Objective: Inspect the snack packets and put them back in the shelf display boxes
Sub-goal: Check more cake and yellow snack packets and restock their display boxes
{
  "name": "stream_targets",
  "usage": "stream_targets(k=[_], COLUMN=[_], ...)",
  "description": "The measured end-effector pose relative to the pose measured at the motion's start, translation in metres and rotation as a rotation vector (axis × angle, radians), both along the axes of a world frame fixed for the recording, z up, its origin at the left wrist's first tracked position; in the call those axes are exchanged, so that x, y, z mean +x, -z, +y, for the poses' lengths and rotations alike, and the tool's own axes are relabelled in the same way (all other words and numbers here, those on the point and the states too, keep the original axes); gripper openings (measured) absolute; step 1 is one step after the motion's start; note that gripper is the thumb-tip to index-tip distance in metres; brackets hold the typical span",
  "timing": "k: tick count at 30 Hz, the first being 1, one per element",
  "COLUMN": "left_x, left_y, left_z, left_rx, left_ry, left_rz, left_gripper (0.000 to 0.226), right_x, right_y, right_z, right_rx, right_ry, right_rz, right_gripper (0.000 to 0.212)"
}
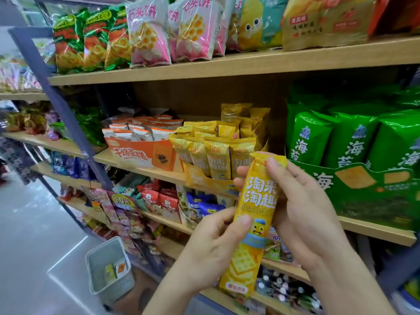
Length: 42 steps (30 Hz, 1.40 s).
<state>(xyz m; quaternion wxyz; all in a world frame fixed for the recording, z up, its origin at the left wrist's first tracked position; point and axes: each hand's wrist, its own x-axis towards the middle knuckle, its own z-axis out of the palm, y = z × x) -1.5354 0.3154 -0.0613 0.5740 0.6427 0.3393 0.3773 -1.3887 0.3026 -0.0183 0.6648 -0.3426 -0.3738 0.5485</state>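
Observation:
I hold a long yellow snack packet (252,226) upright in front of the shelves, printed face toward me. My left hand (209,251) grips its middle from the left, thumb across the front. My right hand (302,201) pinches its top end from the right. Just behind it, on the middle shelf, stands the yellow display box (204,180) filled with several matching yellow packets (218,155). To its left is an orange and white display box (141,153) holding several orange-topped packets.
A green seaweed-snack display box (363,189) with large green bags stands right of the yellow box. Bagged snacks line the wooden top shelf (227,64). Lower shelves hold mixed packets. A grey basket (109,267) with two small packets sits on the floor at the left.

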Motion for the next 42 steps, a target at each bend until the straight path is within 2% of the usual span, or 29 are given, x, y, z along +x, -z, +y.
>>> stream_targets(k=[4,6,7,10,13,15,17,20,23,25,26,29,34,38,42], left_x=[0.000,-0.001,-0.001,0.003,0.000,-0.005,-0.008,-0.007,-0.004,-0.003,-0.004,-0.009,-0.011,-0.009,-0.006], left_y=[-0.010,-0.025,-0.032,-0.049,-0.057,-0.060,-0.060,-0.057,-0.053,-0.052,-0.053,-0.054,-0.053,-0.050,-0.045], left_z=[-0.001,-0.001,-0.002,-0.003,-0.001,0.001,0.002,0.001,0.001,0.001,0.001,-0.001,-0.010,-0.016,-0.017], left_rx=[0.190,0.293,0.319,0.318,0.252,0.289,0.342,0.407,0.463,0.449,0.423,0.386,0.527,0.602,0.564], left_ry=[-0.170,-0.316,-0.339,-0.278,-0.217,-0.205,-0.245,-0.282,-0.323,-0.348,-0.342,-0.306,-0.436,-0.550,-0.630], left_rz=[0.057,0.017,-0.015,-0.077,-0.118,-0.074,-0.019,-0.026,-0.041,-0.080,-0.114,-0.145,-0.028,0.031,-0.025], left_gripper=[0.032,0.018,0.019,0.026,0.014,0.004,0.013,0.016,0.012,0.009,0.003,0.013,0.019,0.013,0.024], right_x=[0.001,0.003,0.003,0.004,0.007,0.011,0.015,0.015,0.014,0.013,0.013,0.010,0.004,-0.005,-0.012], right_y=[0.001,0.002,0.003,0.004,0.007,0.010,0.010,0.011,0.014,0.015,0.015,0.012,0.017,0.022,0.024], right_z=[-0.004,-0.007,-0.009,-0.013,-0.013,-0.013,-0.014,-0.015,-0.016,-0.016,-0.016,-0.018,-0.023,-0.029,-0.030], right_rx=[0.025,0.037,0.052,0.118,0.163,0.163,0.162,0.121,0.083,0.077,0.080,0.092,0.176,0.255,0.285], right_ry=[-0.007,-0.071,-0.113,-0.178,-0.111,-0.086,-0.165,-0.352,-0.399,-0.377,-0.367,-0.312,0.022,0.242,0.303], right_rz=[-0.054,-0.108,-0.140,-0.243,-0.399,-0.509,-0.591,-0.475,-0.364,-0.349,-0.341,-0.341,-0.657,-0.898,-0.945], right_gripper=[0.022,0.023,0.024,0.035,0.048,0.063,0.070,0.051,0.035,0.026,0.028,0.031,0.038,0.039,0.035])
